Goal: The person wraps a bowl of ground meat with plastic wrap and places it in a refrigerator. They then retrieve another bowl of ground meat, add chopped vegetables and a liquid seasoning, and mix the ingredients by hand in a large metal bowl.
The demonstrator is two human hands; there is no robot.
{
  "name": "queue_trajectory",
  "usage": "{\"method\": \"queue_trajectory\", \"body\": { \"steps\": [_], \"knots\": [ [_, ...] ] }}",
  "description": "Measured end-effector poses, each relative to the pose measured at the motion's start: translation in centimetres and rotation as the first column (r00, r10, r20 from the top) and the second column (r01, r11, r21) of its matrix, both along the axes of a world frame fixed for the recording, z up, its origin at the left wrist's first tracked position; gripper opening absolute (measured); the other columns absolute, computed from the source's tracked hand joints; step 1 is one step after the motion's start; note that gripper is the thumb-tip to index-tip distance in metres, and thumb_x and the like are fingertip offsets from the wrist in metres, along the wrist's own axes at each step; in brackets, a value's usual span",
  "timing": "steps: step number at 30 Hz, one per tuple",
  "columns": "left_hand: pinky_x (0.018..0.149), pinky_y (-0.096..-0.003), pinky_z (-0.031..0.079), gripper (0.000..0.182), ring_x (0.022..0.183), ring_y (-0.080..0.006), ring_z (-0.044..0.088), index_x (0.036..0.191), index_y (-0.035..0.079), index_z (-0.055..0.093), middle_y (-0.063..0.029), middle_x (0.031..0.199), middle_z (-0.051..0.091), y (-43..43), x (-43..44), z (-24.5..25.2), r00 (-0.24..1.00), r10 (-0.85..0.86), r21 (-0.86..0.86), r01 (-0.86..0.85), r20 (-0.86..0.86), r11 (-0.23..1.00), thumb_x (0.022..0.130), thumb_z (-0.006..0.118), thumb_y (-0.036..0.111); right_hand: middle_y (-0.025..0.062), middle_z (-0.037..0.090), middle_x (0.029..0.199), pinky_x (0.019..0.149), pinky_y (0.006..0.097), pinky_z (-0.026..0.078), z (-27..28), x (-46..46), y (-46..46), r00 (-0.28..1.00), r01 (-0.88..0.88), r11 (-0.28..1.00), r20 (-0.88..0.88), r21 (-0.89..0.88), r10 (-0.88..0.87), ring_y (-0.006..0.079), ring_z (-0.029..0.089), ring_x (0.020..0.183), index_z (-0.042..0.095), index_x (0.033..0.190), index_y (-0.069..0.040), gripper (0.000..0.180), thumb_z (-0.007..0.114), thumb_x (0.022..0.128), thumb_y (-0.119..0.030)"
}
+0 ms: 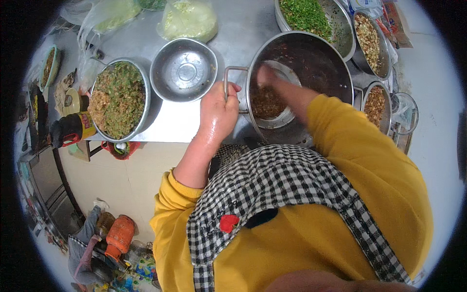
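Observation:
A large metal pot (pixel 313 60) stands tilted on the steel table (pixel 175 126), with brown minced food (pixel 268 104) at its bottom. My left hand (pixel 220 107) grips the pot's left loop handle (pixel 228 78). Inside the pot, over the brown food, is my right hand (pixel 268 76); it is blurred, and its fingers cannot be made out. An empty steel bowl (pixel 186 69) sits left of the pot. Further left, a steel basin holds a green and brown chopped mixture (pixel 122 98).
Behind the pot stand basins of chopped greens (pixel 304 18) and pale chopped food (pixel 366 40). A bowl of brown pieces (pixel 375 106) is at the right. Bags of chopped vegetable (pixel 189 22) lie at the back. A dark sauce bottle (pixel 74 127) lies left. Another person (pixel 85 255) is at lower left, by an orange gas cylinder (pixel 119 233).

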State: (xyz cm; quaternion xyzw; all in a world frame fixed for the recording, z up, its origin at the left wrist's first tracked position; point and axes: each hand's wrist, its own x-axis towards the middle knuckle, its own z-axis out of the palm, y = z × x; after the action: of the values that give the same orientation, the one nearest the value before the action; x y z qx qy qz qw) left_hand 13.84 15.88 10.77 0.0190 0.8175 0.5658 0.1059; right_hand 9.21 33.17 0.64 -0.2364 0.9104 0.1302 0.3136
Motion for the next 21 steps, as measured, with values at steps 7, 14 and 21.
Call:
{"method": "queue_trajectory", "body": {
  "steps": [7, 14, 21],
  "knots": [
    [0.065, -0.0310, 0.048, 0.008, 0.068, -0.0189, 0.062, 0.079, 0.000, 0.052, -0.0110, 0.085, 0.065, -1.8, 0.7, 0.6, 0.997, -0.029, -0.105, 0.021, -0.073, 0.994, 0.082, 0.046, 0.005, 0.0201, 0.058, 0.110, 0.088, 0.0580, 0.040, -7.2, 2.2, 2.9, 0.839, -0.510, 0.657, -0.490, -0.556, 0.237, 0.0349, 0.054, 0.106, 0.067, 0.101, -0.010, 0.037, 0.062, 0.072, -0.033],
    [0.069, -0.0404, 0.048, 0.010, 0.075, -0.0380, 0.059, 0.084, -0.002, 0.057, -0.0196, 0.083, 0.060, -0.6, 2.3, 1.0, 0.997, -0.005, 0.019, 0.006, -0.078, 1.000, 0.084, 0.049, 0.004, 0.0135, 0.057, 0.119, 0.095, 0.0475, 0.040, -7.5, 3.8, 12.1, 0.635, 0.731, 0.655, 0.543, -0.193, -0.549, 0.0301, 0.053, 0.110, 0.060, 0.114, -0.012, 0.041, 0.052, 0.086, -0.040],
    [0.068, -0.0402, 0.047, 0.012, 0.075, -0.0374, 0.059, 0.084, -0.002, 0.058, -0.0196, 0.082, 0.060, -0.6, 2.1, 0.8, 0.998, 0.007, -0.018, -0.008, -0.056, 1.000, 0.086, 0.047, 0.004, 0.0107, 0.061, 0.114, 0.090, 0.0422, 0.046, -2.4, 6.2, 2.9, -0.438, 0.870, -0.358, 0.864, 0.339, -0.247, 0.0253, 0.057, 0.104, 0.055, 0.117, -0.009, 0.049, 0.044, 0.093, -0.050]
  ]
}}
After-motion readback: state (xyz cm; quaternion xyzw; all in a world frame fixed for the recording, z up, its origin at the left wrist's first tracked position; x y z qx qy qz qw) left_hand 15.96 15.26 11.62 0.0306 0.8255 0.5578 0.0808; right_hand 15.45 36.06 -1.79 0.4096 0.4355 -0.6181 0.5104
